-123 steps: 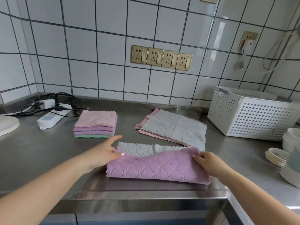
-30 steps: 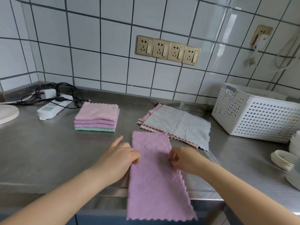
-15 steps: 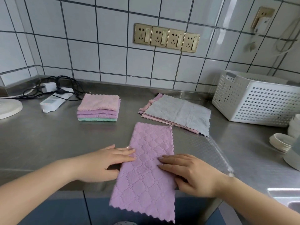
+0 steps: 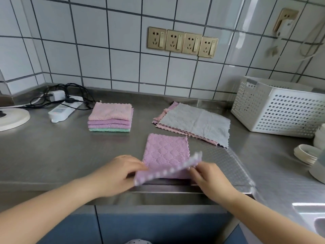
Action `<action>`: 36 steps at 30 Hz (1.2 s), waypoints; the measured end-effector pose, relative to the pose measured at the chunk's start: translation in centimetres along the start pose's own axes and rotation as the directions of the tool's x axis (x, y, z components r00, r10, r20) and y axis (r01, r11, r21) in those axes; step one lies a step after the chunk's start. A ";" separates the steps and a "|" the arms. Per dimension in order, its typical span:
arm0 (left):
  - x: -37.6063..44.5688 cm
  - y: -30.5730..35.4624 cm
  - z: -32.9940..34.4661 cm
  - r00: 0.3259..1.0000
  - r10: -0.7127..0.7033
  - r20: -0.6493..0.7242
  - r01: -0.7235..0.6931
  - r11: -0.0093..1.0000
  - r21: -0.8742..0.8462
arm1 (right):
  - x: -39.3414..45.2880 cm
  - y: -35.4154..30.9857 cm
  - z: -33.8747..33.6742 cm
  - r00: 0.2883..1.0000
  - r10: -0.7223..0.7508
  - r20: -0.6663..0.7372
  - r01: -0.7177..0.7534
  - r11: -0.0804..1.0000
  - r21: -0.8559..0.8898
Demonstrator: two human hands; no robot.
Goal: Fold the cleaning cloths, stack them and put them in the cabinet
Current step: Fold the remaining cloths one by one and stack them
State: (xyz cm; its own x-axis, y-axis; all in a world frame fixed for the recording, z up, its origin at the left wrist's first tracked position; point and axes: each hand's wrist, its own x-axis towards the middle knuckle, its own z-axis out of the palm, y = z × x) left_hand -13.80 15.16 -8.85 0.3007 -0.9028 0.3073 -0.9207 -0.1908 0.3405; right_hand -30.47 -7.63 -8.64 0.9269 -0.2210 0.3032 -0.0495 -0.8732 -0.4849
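Observation:
A purple quilted cloth (image 4: 166, 149) lies on the steel counter (image 4: 52, 155) near its front edge, its near end lifted and bent back over the far part. My left hand (image 4: 117, 173) pinches the raised edge at its left corner and my right hand (image 4: 209, 176) pinches it at the right corner. Behind and to the left stands a stack of folded cloths (image 4: 110, 118), pink on top, purple beneath, green at the bottom. Behind and to the right lie unfolded cloths (image 4: 195, 122), grey over pink.
A white perforated basket (image 4: 279, 106) stands at the back right. A power strip (image 4: 61, 110) with black cables and a white round disc (image 4: 12, 117) sit at the back left. White bowls and lids (image 4: 307, 154) crowd the right edge. Blue cabinet fronts (image 4: 158, 226) are below.
Half a second ago both hands pressed flat on the long purple strip hanging over the counter edge. Now they have taken its near end and lifted it toward the far end.

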 end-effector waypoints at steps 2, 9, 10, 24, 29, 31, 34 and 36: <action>1.9 0.1 -0.1 0.970 -0.241 -0.005 0.234 0.945 -0.227 | 2.0 -0.6 -0.3 0.978 0.209 -0.003 -0.208 0.977 0.049; 6.3 -0.6 0.5 0.875 -0.484 0.003 0.423 0.763 -0.488 | 7.0 0.3 0.0 0.881 0.471 0.057 -0.471 0.882 -0.007; 6.7 -0.6 0.4 0.876 -0.482 0.023 0.432 0.761 -0.484 | 7.5 0.4 0.0 0.867 0.492 0.076 -0.492 0.870 -0.028; 9.0 -1.4 1.3 0.863 -0.505 0.013 0.502 0.853 -0.145 | 9.7 1.0 0.4 0.809 0.583 0.077 -0.576 0.812 -0.092; 9.7 -0.9 1.2 0.872 -0.486 0.056 0.484 0.874 0.048 | 10.2 1.6 0.4 0.794 0.601 0.086 -0.592 0.798 -0.110; 9.4 -1.0 0.9 0.878 -0.478 0.020 0.474 0.874 0.105 | 9.8 1.7 -0.1 0.797 0.604 -0.028 -0.605 0.795 -0.047; 9.3 -0.8 0.9 0.890 -0.438 -0.123 0.455 0.866 0.210 | 9.0 1.0 -0.5 0.863 0.442 -0.244 -0.472 0.878 -0.079; 10.3 -0.2 1.4 0.927 -0.340 -0.156 0.367 0.905 0.214 | 9.4 -0.7 0.2 0.934 0.257 -0.248 -0.307 0.933 -0.188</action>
State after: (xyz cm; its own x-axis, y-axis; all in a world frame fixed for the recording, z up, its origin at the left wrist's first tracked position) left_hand -10.86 5.41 -6.98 0.6305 -0.7124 0.3081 -0.7760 -0.5870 0.2307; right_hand -21.60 -8.99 -5.57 0.7610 -0.5386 0.3618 -0.4005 -0.8286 -0.3911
